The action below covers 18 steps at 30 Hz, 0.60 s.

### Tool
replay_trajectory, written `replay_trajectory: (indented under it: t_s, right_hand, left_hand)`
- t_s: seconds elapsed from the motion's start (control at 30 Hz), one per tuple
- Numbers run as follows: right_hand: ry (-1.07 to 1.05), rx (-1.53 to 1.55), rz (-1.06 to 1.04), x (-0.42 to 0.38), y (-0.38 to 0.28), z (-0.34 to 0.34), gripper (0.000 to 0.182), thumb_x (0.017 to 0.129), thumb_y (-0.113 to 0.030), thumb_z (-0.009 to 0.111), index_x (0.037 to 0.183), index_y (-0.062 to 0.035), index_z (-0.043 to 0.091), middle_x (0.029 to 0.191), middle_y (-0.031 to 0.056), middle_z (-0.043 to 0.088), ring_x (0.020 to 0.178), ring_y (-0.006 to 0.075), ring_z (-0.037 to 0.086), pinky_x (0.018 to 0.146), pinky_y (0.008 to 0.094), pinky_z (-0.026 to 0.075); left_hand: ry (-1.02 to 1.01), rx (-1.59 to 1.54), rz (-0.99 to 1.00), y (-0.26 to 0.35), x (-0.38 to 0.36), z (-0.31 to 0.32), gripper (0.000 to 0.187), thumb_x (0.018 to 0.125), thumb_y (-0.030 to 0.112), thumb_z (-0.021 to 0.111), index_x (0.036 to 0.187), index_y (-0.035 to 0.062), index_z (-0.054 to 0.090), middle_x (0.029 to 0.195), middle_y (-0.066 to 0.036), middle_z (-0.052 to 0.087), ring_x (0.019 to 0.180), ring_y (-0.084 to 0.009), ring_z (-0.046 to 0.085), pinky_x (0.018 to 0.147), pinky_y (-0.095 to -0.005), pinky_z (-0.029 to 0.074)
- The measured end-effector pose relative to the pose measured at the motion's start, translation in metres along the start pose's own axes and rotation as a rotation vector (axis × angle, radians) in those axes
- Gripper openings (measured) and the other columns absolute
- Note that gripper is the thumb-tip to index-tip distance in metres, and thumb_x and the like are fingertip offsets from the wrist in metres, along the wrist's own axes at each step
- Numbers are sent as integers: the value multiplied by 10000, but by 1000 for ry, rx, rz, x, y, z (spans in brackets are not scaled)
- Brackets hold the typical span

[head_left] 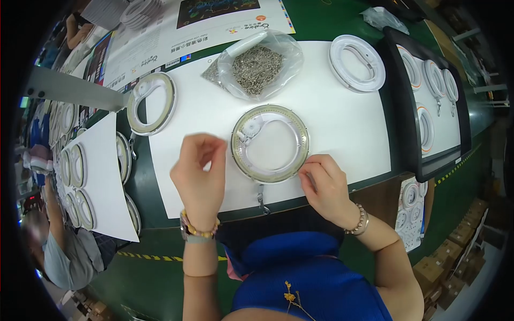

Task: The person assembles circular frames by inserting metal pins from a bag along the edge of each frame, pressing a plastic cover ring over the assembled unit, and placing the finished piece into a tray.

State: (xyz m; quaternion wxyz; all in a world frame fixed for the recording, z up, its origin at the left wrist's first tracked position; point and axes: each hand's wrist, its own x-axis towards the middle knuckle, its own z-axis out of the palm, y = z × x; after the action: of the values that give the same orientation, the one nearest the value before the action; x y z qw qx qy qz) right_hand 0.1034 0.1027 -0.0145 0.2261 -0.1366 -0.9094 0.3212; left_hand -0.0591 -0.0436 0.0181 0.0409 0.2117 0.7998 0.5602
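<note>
A white ring-shaped housing (239, 159) with a yellowish band and small white gears inside lies flat on the white sheet before me. A metal swivel clip (262, 200) sticks out at its near edge. Left of the ring, my left hand (201, 174) is raised, thumb and forefinger pinched together; anything between the tips is too small to make out. At the ring's lower right rim, the bent fingers of my right hand (325, 184) grip the edge. Just beyond the ring stands an open clear plastic bag (292, 53) full of small metal pieces (257, 68), probably screws.
Stacked white rings (350, 80) lie at the back right, beside a black tray (412, 144) holding several rings with clips. Another ring housing (167, 109) sits at the left, near a grey metal post (75, 88). A co-worker (69, 262) is at the far left.
</note>
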Motion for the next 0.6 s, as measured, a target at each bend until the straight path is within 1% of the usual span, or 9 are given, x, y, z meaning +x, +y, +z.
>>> replay_trajectory:
  t_s: [0.07,0.23,0.33,0.37,0.43,0.47,0.53,0.57,0.6]
  right_hand:
    - [2,-35,-17,0,-2,1,180,672,39,673,824,-22,598,872,93,575,725,245,590,582,322,495]
    - [4,-138,-84,2,-4,3,197,660,1,704,828,-30,606,854,87,574,723,238,583,577,323,487]
    - [-12,-214,-135,4,-5,-4,219,653,-24,723,841,-30,612,853,83,576,710,233,577,570,317,479]
    - [-13,-205,-113,4,-8,-6,235,657,-41,725,867,-31,621,877,88,579,731,237,578,591,321,481]
    - [-14,-192,-65,0,-17,-10,272,665,-74,730,917,-32,638,925,99,583,774,247,580,633,327,485]
    - [-6,-191,-138,2,-20,-9,289,672,-86,727,943,-34,642,959,108,578,802,256,578,660,335,485]
    - [10,-188,-279,4,-26,-4,324,688,-109,721,996,-39,651,1026,127,569,859,276,574,715,349,485]
    - [-49,-174,-297,0,-27,1,420,690,-178,733,1082,-62,639,1137,158,537,970,313,554,804,395,469]
    - [-78,-163,-304,0,-30,3,459,686,-206,739,1111,-74,627,1166,164,525,1002,319,542,823,414,460]
  left_hand:
    - [-4,44,-30,-13,-21,-5,132,809,-31,654,903,-8,564,807,-94,667,741,-146,663,685,-272,536]
    - [-60,1,-120,-23,-54,0,118,816,-31,641,888,-3,551,806,-96,670,740,-192,679,704,-282,534]
    - [-139,36,-122,-21,-58,2,173,827,-78,616,937,-17,496,830,-97,661,801,-131,645,769,-256,519]
    - [-143,40,-109,-23,-59,4,170,829,-76,615,933,-18,493,814,-100,661,799,-138,649,771,-262,523]
    - [-106,50,-74,-26,-60,8,148,821,-49,630,917,-8,524,821,-104,664,768,-194,675,714,-284,534]
    - [-91,55,-57,-27,-61,9,138,817,-35,637,910,-3,539,825,-106,665,752,-223,688,685,-296,540]
    - [-79,78,-39,-26,-61,10,136,817,-37,635,908,-5,539,830,-106,663,753,-229,688,681,-298,541]
    - [-73,91,-29,-26,-61,10,134,817,-37,634,907,-5,539,832,-106,661,754,-233,688,679,-299,541]
    - [-68,93,-26,-26,-61,10,135,817,-37,634,907,-6,539,833,-106,661,754,-235,688,677,-300,541]
